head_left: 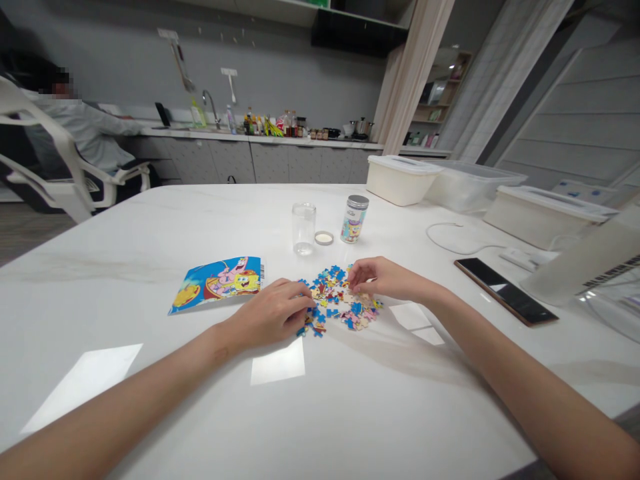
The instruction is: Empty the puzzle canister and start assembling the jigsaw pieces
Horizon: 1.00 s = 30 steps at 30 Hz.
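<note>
On a glossy white table point(345, 413), I see a loose pile of small jigsaw puzzle pieces point(356, 313), mostly blue with pink, red and cream, lying between two bare hands. The left hand point(281, 311) rests at the pile's left edge, fingers curled; the right hand point(379, 277) is over its right side, fingers bent toward the thumb. I cannot tell from here whether either grasps a piece. Left of the pile lies a SpongeBob picture sheet point(227, 281). Behind stand a clear jar point(303, 228), its round lid point(324, 238) flat beside it, and a SpongeBob-printed canister point(354, 223).
</note>
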Available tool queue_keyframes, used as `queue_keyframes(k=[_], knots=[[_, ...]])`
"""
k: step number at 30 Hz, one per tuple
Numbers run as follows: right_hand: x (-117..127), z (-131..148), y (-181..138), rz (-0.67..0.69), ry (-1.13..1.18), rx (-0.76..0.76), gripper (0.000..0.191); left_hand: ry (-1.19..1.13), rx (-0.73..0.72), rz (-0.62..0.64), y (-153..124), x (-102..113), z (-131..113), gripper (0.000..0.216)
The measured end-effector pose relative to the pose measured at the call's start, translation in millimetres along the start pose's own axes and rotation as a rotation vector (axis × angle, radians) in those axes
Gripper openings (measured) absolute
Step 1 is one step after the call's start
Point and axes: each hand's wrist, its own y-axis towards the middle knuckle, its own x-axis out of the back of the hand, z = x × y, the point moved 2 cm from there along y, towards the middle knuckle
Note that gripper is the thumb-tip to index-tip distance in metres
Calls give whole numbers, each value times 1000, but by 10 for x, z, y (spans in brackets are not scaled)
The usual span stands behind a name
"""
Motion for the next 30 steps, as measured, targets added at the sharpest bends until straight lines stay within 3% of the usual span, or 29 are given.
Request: queue_keyframes(k=[9,15,22,30], knots=[[-19,104,-47,6,-127,55,17,-1,-6,-13,13,11,-14,20],[14,118,-40,-91,-212,61,15,5,-16,-12,1,2,-8,18],[-110,193,-115,2,-453,97,15,3,-15,-9,11,8,-9,18],[-126,170,-60,-74,-351,119,4,6,-22,-15,-2,-8,4,18]])
